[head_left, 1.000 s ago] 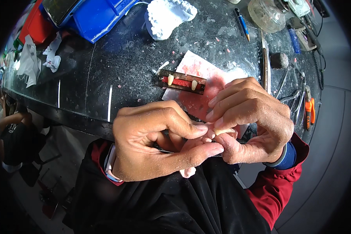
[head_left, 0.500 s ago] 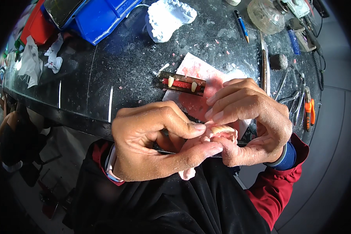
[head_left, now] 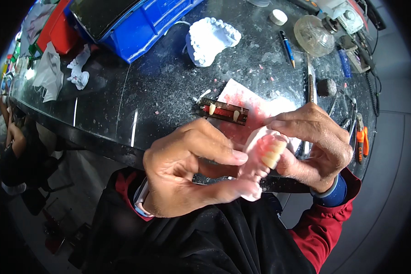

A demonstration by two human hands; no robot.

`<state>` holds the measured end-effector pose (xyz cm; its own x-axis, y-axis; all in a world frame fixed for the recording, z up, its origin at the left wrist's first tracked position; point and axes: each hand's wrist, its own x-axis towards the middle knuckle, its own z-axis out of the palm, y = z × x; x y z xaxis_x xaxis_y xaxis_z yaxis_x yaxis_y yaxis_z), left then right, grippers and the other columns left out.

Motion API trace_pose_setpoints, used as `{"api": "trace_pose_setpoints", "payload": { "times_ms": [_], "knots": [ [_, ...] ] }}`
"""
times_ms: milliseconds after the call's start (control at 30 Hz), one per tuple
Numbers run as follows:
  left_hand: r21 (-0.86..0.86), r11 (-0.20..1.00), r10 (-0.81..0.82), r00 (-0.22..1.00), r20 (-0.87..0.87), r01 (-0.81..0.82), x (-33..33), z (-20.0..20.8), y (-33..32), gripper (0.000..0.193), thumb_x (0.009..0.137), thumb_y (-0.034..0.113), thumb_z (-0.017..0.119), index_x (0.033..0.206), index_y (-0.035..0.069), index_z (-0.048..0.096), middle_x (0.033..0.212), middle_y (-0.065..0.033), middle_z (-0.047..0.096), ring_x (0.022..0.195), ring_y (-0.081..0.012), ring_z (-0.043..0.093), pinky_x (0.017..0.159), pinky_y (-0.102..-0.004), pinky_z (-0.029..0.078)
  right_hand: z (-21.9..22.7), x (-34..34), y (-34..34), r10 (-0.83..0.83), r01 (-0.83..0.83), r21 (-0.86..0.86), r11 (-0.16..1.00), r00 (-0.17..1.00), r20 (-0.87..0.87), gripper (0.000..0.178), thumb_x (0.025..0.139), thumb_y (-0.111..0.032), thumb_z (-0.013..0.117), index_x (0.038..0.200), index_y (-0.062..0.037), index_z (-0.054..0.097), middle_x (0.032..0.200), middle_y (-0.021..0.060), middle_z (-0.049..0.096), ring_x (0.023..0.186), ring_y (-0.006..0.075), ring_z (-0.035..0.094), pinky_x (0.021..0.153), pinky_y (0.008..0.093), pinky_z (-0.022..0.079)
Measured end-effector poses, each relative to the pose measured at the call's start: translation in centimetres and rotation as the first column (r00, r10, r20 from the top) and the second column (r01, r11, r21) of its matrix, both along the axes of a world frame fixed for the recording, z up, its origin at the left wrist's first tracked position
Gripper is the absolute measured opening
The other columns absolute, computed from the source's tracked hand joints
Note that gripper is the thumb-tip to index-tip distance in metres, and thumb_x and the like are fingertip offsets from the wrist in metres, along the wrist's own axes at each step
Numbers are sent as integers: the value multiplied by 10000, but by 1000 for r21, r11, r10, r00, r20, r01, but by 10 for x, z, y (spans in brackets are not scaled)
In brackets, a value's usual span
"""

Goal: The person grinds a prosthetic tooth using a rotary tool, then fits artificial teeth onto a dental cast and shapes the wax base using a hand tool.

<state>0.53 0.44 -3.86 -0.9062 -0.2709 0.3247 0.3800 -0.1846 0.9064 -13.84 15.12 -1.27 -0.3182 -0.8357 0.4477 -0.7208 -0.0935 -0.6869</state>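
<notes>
Holds a curved pink-and-white dental model with cream teeth (head_left: pixel 263 160) right of the frame's centre, clamped in the left hand (head_left: pixel 192 171), seemingly tilted for easier viewing; cannot tell if also pinched by the right hand (head_left: pixel 316 146).

On your right, dark printed capitals stand along one grip of the orange-handled tool (head_left: pixel 365 141). Ahead of you, near the middle, the dark strip (head_left: pixel 223 111) bears small end marks too tiny to read.
</notes>
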Motion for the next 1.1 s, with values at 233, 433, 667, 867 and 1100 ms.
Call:
{"api": "trace_pose_setpoints", "payload": {
  "times_ms": [233, 433, 667, 867, 1100],
  "knots": [
    [627, 752, -404, 894, 194, 204, 0, 10, 6, 480, 759, -45, 598, 1142, -9, 310, 1013, -159, 531, 930, -174, 562, 795, -280, 459, 3, -6, -2, 157, -159, -47, 986, 987, -34, 184, 760, -217, 623, 801, -38, 639, 827, 96, 653, 750, 187, 570, 699, 296, 434],
    [687, 699, -460, 861, 218, 199, -5, 18, 10, 752, 711, -72, 607, 1314, -5, 163, 1071, -136, 527, 1008, -166, 515, 878, -304, 406, -1, -10, -5, 209, -213, -105, 971, 977, -47, 235, 771, -254, 603, 854, -39, 649, 859, 102, 648, 769, 217, 555, 750, 321, 428],
    [535, 845, -151, 952, 265, -15, -13, 10, 21, 765, 649, 139, 634, 1288, -2, 237, 1224, -196, 383, 1021, -257, 519, 851, -374, 462, 8, -3, 1, 35, -12, -86, 996, 962, 272, 182, 755, -166, 599, 820, 5, 610, 799, 119, 589, 735, 193, 544, 674, 299, 416],
    [571, 817, -186, 973, 134, 78, -12, 2, 18, 672, 682, -63, 575, 1249, 65, 239, 1172, -150, 416, 1113, -200, 434, 929, -359, 401, 8, 3, 2, 96, -75, -65, 995, 889, 447, 162, 682, -72, 668, 816, 8, 626, 811, 111, 624, 772, 190, 591, 723, 300, 455],
    [491, 869, -60, 970, 234, -64, -15, 2, 28, 746, 626, 97, 598, 1251, 50, 193, 1079, -185, 463, 1039, -279, 491, 902, -395, 408, -3, 3, 1, 105, -64, -107, 992, 891, 442, 156, 717, -154, 638, 759, -9, 597, 775, 125, 599, 746, 186, 561, 698, 297, 446]
  ]
}}
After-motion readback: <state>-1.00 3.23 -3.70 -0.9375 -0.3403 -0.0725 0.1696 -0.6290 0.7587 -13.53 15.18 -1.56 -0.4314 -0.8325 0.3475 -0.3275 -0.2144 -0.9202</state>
